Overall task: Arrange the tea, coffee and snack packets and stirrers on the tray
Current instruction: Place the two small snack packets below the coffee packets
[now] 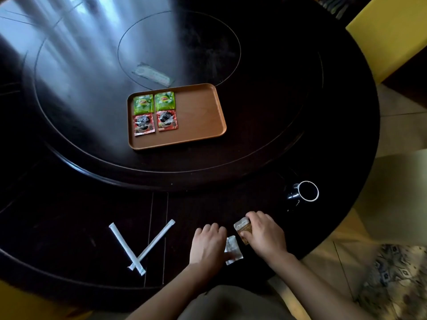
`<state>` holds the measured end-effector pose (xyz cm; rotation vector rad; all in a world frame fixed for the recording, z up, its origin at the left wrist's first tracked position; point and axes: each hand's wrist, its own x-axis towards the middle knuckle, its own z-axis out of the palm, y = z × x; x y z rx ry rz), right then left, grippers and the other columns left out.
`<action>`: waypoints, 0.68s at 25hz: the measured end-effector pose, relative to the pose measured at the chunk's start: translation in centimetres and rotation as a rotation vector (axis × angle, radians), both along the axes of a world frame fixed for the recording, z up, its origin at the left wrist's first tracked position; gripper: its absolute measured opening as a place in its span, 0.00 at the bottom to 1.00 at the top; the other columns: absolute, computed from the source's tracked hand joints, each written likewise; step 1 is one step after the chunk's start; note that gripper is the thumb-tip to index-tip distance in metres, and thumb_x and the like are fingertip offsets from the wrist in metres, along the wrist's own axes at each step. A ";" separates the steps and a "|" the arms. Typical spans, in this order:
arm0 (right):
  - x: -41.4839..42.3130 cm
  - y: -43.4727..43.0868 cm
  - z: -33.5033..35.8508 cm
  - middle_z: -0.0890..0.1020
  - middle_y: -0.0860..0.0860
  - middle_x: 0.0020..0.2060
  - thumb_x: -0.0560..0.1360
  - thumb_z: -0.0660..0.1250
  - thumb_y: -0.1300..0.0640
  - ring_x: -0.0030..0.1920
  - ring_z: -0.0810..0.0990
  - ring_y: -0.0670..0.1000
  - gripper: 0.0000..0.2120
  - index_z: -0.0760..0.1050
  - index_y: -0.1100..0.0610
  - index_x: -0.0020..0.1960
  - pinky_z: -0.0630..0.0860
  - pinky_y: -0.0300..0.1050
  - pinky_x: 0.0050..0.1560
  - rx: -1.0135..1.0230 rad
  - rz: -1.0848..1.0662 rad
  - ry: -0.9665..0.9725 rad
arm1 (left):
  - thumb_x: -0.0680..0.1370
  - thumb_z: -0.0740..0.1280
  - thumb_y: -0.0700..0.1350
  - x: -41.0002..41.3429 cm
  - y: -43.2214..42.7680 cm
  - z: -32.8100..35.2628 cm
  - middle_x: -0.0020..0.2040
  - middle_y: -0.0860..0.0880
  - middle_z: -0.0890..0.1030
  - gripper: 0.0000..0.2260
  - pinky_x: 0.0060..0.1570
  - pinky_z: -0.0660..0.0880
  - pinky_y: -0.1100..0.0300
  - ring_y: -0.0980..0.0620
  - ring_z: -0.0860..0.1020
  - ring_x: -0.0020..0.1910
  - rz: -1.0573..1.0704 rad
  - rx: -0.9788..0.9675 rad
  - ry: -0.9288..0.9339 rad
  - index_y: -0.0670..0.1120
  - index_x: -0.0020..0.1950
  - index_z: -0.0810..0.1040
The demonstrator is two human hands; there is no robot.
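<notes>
An orange-brown tray [198,112] lies on the dark turntable. On its left half sit two green tea packets [143,104] [164,101] above two red coffee packets [143,124] [166,120]. Two white wrapped stirrers [126,248] [153,242] lie crossed on the near table. My right hand [265,234] grips a tan snack packet [242,228] near the table's front edge. My left hand [208,245] rests beside it, its fingers closed on a white packet [233,250] lying on the table.
A black mug [305,191] with a white rim stands right of my hands. A clear plastic wrapper [152,74] lies behind the tray. Yellow chairs [388,33] stand around the round dark table [300,112]; a patterned rug [397,280] covers the floor at right.
</notes>
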<state>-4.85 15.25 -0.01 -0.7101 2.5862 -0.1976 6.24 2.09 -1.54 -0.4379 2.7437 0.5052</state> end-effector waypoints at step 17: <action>-0.9 0.0 -0.9 0.72 0.44 0.49 0.70 0.75 0.52 0.51 0.72 0.45 0.14 0.73 0.49 0.51 0.71 0.36 0.44 -0.095 0.021 -0.072 | 0.76 0.68 0.46 0.8 -1.7 0.3 0.45 0.52 0.81 0.05 0.44 0.77 0.59 0.55 0.79 0.44 0.374 0.329 0.108 0.48 0.49 0.81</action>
